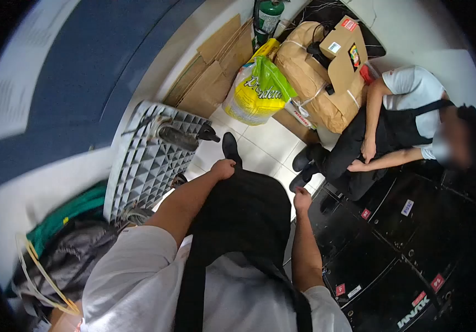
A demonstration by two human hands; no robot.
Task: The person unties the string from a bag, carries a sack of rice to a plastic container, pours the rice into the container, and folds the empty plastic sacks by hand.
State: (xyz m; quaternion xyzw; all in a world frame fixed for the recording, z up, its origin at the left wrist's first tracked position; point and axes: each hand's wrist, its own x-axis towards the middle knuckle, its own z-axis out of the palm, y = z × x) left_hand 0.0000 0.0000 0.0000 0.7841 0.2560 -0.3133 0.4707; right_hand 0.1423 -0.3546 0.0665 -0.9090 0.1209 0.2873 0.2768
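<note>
My left hand (224, 169) is closed, its curled fingers touching the upper left edge of the black apron (243, 210) I wear. What it holds, if anything, is hidden. My right hand (302, 200) is also closed, just beside the apron's right edge, and its grip is too small to make out. Below the left hand a black shoe (230, 146) of mine stands on the white floor tiles (260, 148).
A co-worker (393, 116) sits at right on black lockers (381, 238). Ahead stand a yellow-green bag (257, 91), a paper-wrapped bundle (304, 66), an opened carton (346, 50), flattened cardboard (210, 83) and a green cylinder (269, 16). A grey plastic pallet (133, 160) leans at left, near bags (72, 243).
</note>
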